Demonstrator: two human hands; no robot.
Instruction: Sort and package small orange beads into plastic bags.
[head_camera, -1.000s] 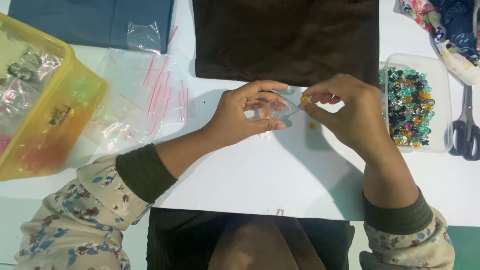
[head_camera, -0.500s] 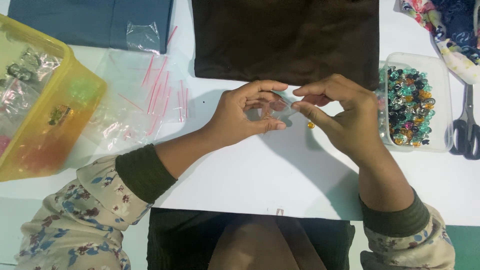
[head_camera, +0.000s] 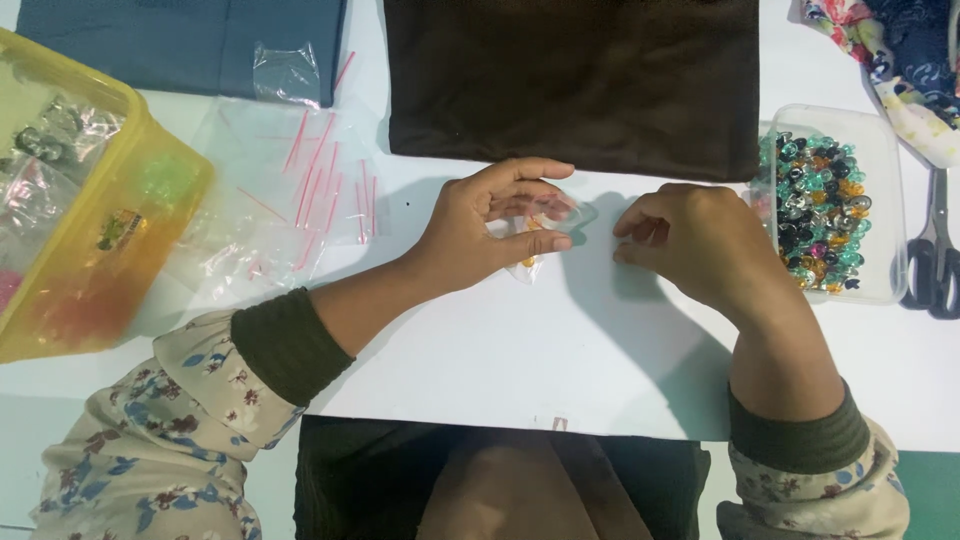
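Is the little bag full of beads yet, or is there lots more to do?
Some is done: the small clear bag in the left hand already holds a few orange beads. The right hand is beside it, near the bead tray. Left: the tray is full, and a pile of empty bags lies waiting.

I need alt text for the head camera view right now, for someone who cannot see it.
A person's left hand holds a small clear plastic bag with a few orange beads over a white table, while the right hand hovers beside it, loosely curled. A clear tray of mixed beads and scissors sit right; a yellow box sits left.
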